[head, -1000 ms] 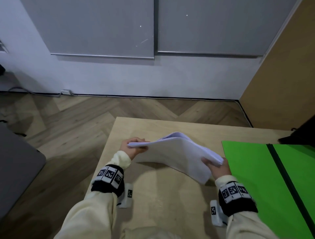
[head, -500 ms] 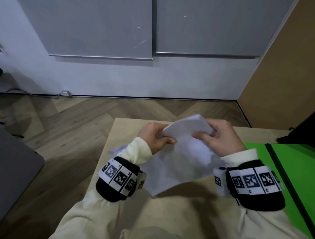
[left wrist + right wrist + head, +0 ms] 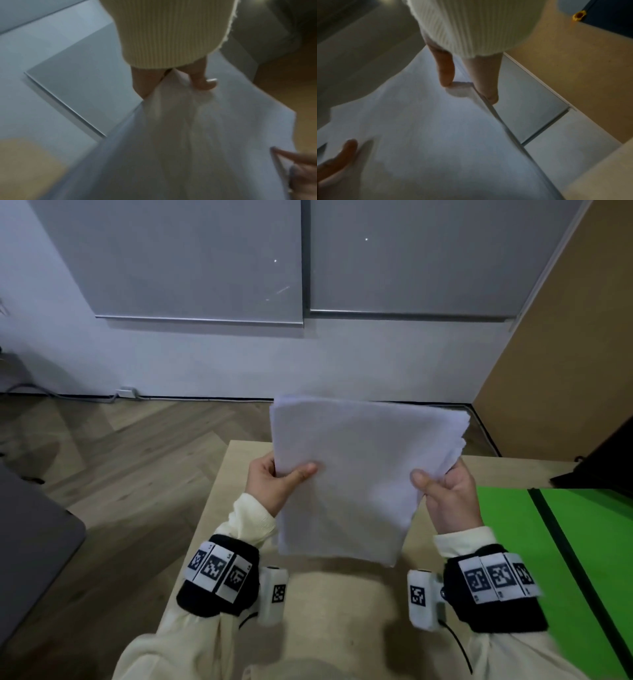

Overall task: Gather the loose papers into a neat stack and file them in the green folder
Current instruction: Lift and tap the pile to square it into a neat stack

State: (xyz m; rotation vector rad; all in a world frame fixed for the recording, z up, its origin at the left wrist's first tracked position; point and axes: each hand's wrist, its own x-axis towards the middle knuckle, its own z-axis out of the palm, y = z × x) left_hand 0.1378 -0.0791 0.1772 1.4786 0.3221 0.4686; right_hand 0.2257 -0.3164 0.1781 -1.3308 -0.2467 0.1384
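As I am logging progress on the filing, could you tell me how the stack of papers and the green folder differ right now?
The stack of papers is white and held upright above the table, while the green folder lies flat on it. The left hand and right hand grip the stack by its sides; neither touches the folder. Both are flat and rectangular.

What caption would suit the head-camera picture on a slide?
Both hands, left hand and right hand, hold a paper stack upright above the table, beside the open green folder.
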